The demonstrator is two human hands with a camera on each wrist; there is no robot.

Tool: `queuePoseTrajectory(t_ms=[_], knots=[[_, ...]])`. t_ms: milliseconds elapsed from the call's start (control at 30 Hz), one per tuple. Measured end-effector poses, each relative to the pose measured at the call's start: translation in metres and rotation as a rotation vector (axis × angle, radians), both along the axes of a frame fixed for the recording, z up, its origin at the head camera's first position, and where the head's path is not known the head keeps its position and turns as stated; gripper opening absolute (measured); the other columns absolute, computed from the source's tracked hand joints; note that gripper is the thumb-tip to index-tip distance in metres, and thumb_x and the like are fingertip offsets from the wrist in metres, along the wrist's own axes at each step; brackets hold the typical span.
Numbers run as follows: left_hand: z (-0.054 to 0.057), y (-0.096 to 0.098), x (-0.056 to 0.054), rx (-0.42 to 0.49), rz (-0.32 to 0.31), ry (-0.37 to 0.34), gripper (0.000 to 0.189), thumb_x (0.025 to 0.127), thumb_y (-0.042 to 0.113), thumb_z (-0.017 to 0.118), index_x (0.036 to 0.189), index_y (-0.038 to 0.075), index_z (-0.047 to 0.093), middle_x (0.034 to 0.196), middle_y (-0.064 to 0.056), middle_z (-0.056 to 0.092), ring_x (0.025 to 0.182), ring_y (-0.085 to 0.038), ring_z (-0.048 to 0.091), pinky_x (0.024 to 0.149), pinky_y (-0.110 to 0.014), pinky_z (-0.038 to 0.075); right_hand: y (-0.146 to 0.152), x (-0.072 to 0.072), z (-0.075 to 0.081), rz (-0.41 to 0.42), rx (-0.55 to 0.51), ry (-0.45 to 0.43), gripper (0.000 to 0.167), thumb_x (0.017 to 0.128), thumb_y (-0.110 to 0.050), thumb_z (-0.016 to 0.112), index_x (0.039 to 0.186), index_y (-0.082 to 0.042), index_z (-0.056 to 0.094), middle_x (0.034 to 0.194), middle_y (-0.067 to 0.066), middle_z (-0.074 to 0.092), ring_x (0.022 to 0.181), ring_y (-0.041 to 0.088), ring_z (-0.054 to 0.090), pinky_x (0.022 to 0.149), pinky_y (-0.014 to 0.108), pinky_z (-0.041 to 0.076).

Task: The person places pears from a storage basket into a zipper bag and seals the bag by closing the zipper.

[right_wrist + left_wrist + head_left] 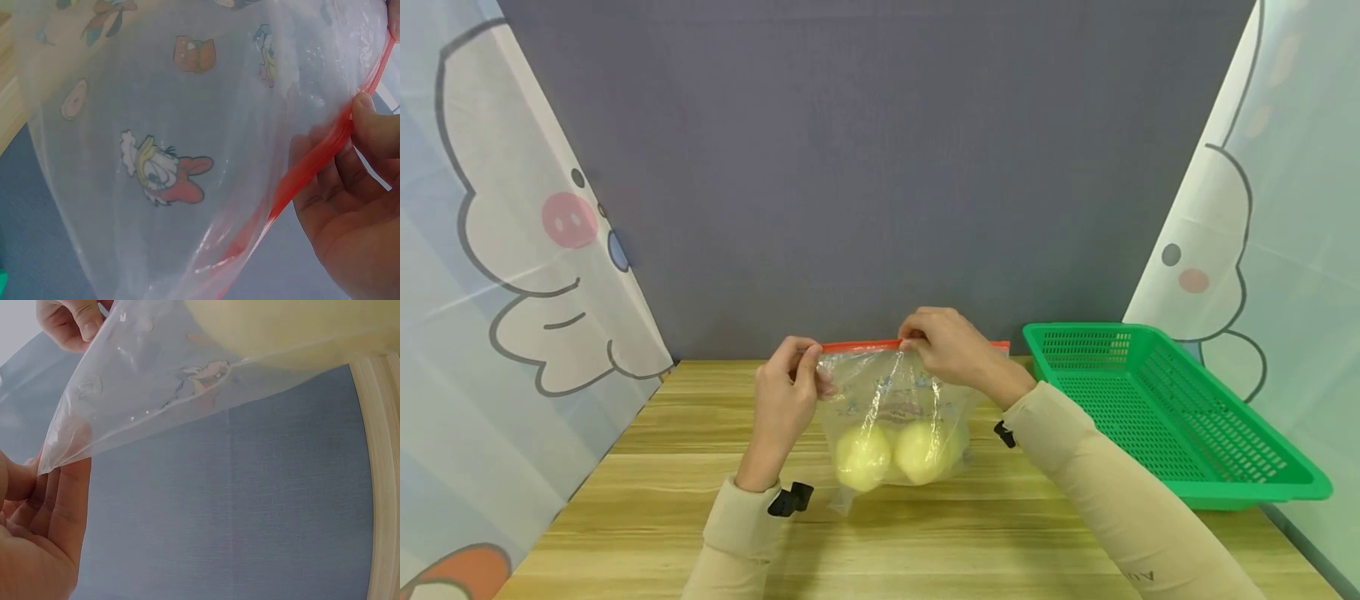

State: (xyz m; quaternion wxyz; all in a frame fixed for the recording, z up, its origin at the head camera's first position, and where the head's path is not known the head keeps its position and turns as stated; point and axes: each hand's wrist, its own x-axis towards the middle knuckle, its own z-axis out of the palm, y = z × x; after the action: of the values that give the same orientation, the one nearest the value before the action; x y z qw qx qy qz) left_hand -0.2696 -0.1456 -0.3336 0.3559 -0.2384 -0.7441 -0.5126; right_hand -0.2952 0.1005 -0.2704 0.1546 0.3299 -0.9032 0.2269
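Observation:
A clear zip-lock bag (pixel 880 400) with a red seal strip (pixel 861 346) along its top hangs between both hands. Inside, at the bottom, lie round pale-yellow fruits (pixel 863 458), seen blurred through the plastic. My left hand (pixel 784 400) pinches the bag's top left corner between thumb and fingers. Further right on the strip, my right hand (pixel 951 346) pinches the red seal, thumb on one side and fingers behind, as the right wrist view shows. Cartoon prints (pixel 169 169) decorate the plastic. Whether the seal is closed along its whole length, I cannot tell.
A green perforated plastic basket (pixel 1187 425) stands at the right of the wooden table (pixel 662 492), beside my right forearm. A dark grey backdrop (pixel 880 167) rises behind the table, with cartoon-printed curtains (pixel 527 208) at both sides.

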Motion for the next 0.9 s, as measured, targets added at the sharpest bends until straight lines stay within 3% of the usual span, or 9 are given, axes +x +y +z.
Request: queuePoseTrajectory(t_ms=[900], knots=[[-0.003,-0.002,-0.004,0.065,-0.007,-0.074,0.025,0.104,0.02,0.057,0.102,-0.003,0.067,0.064,-0.009,0.066,0.049,-0.018,0.065,0.048,-0.028,0.056,0.019,0.004,0.0,-0.039,-0.004,0.018,0.011,0.099,-0.01,0.066,0.103,-0.005,0.075,0.093,0.003,0.067,0.079,0.015,0.06,0.072,0.035,0.052]])
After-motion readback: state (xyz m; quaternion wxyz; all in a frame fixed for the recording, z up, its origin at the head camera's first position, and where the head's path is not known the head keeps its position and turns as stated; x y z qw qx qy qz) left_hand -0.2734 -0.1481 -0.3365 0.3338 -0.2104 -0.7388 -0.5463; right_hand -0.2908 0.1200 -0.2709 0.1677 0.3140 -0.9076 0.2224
